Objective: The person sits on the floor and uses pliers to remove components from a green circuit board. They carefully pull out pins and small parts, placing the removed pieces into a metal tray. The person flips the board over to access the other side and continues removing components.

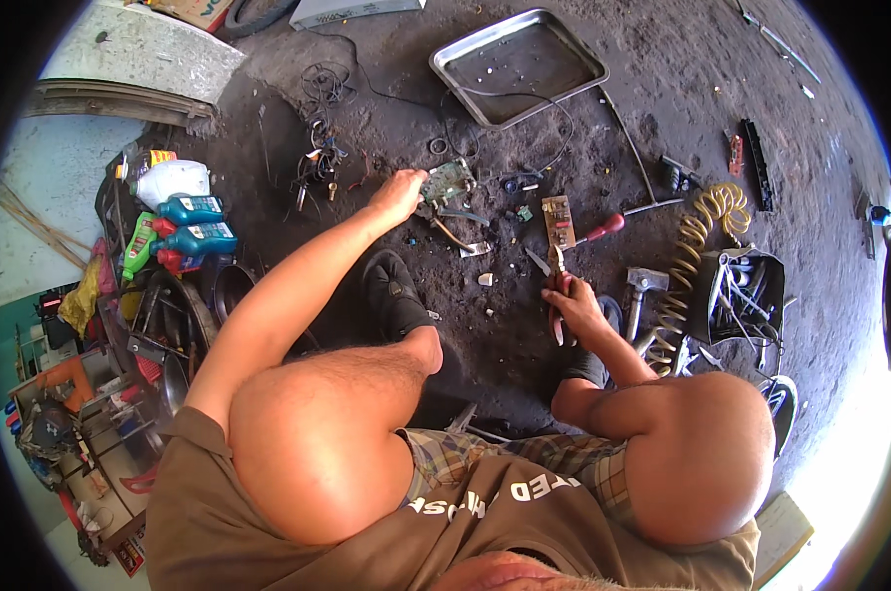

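My left hand (399, 195) is closed on the near left edge of a greenish, dirty board-like part (450, 183), with wires and short tubes (457, 222) lying below it. My right hand (575, 300) holds red-handled pliers (560, 310), jaws pointing away from me. Just beyond them lie a narrow tan board with small parts on it (558, 217) and a red-handled screwdriver (601, 229). A small green piece (523, 214) and dark small parts (514, 184) sit between the hands on the dirty floor.
A steel tray (438, 67) lies beyond. Tangled wires (322, 158) are left of centre; plastic bottles (190, 239) and clutter line the left side. A hammer (644, 281), coiled yellow hose (711, 205) and black tool container (746, 300) are at right. My shoes (391, 295) stand near the work.
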{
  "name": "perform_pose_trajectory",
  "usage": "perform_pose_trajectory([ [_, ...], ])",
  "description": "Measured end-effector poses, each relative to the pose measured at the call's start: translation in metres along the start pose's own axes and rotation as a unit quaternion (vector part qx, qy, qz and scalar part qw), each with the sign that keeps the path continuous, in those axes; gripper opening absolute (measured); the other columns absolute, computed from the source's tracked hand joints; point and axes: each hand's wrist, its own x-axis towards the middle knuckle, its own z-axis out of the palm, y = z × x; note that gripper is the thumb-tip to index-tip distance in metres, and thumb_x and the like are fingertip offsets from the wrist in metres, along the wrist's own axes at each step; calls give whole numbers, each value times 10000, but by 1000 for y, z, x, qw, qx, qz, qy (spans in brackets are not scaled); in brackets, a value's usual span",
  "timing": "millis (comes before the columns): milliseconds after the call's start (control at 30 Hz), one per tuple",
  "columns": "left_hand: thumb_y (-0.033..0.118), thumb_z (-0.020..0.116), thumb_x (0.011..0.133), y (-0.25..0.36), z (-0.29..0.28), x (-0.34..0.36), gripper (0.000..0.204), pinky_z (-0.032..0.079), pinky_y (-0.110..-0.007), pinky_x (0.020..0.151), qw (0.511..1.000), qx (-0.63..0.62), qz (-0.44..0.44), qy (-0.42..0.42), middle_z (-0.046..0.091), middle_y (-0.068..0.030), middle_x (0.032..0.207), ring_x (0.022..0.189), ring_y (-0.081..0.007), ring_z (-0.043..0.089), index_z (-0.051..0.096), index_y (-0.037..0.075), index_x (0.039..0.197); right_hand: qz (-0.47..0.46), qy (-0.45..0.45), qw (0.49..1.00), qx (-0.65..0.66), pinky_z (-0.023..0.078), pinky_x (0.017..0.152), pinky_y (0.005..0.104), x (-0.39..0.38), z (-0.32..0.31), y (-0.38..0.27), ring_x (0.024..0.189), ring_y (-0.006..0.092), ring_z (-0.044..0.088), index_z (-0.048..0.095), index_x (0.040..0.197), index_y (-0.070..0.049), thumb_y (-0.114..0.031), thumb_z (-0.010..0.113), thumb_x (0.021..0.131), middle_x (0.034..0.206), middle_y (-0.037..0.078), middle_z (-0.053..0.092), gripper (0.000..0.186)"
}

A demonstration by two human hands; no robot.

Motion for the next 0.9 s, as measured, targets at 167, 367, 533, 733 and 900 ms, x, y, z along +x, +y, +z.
perform_pose_trajectory([
  [167,114,681,992,14,-10,-2,185,551,-516,930,999,25,9,42,686,-211,1114,1081,-449,681,645,-2,1131,33,-28,998,55,509,655,355,-1,-3,-1,712,117,621,641,945,-24,-165,757,960,763,33,643,184],
  [367,126,677,995,1,-13,-13,130,534,-512,956,995,-42,27,86,654,-222,1088,1091,-429,655,676,8,1051,48,-14,987,151,469,672,330,1,-5,2,728,111,566,660,955,-41,-158,769,947,796,-3,626,160],
  [533,92,767,915,-3,7,-27,129,531,-467,1015,995,-74,-10,71,665,-214,1106,1102,-401,660,761,-3,1002,22,4,984,174,457,705,321,6,-4,2,761,107,545,669,972,-49,-172,777,936,838,-12,624,167],
  [733,139,839,883,10,28,-27,436,532,-481,1038,986,-121,-51,107,713,-223,1213,1207,-400,674,653,27,1260,16,17,987,157,472,742,316,-6,-13,-8,798,105,567,677,994,-46,-152,777,931,856,-14,632,159],
  [900,119,876,817,17,20,-24,407,576,-453,946,983,-145,-94,68,759,-197,1068,1041,-401,737,669,35,1157,-1,18,994,107,478,762,315,-22,-38,-27,814,104,571,676,998,-53,-136,786,928,867,-19,635,154],
])
